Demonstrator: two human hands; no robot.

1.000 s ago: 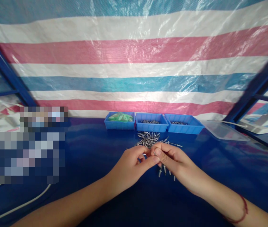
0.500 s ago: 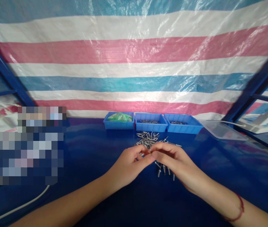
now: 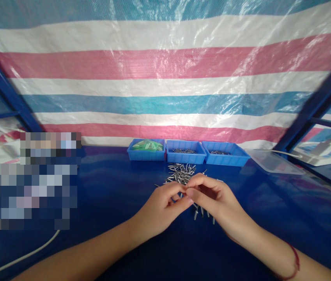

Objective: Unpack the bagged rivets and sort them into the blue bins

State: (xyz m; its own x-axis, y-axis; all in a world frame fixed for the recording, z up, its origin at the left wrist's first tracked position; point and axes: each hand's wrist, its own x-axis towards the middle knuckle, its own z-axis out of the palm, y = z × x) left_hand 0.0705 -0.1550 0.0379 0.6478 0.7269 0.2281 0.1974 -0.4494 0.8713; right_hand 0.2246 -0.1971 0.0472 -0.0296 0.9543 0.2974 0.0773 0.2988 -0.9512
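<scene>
My left hand (image 3: 161, 208) and my right hand (image 3: 219, 199) meet fingertip to fingertip over the blue table. Both are closed in a pinch, thumbs against the fingers. Whatever sits between the fingertips is too small and covered to name. Just beyond and beneath them lies a loose pile of silver blind rivets (image 3: 181, 173). Several rivets (image 3: 196, 212) poke out below my right hand, and the hands hide part of the heap.
Behind the pile stand three blue bins: the left bin (image 3: 146, 155) holds a green bag (image 3: 148, 145), while the middle bin (image 3: 186, 158) and right bin (image 3: 229, 160) contain small metal pieces. A clear plastic sheet or tray (image 3: 275, 162) lies right. A white cable (image 3: 22, 267) crosses the left side.
My left fingers have drawn closer together, and the right fingertips have shifted slightly up at the same meeting spot. The pile and bins look unchanged.
</scene>
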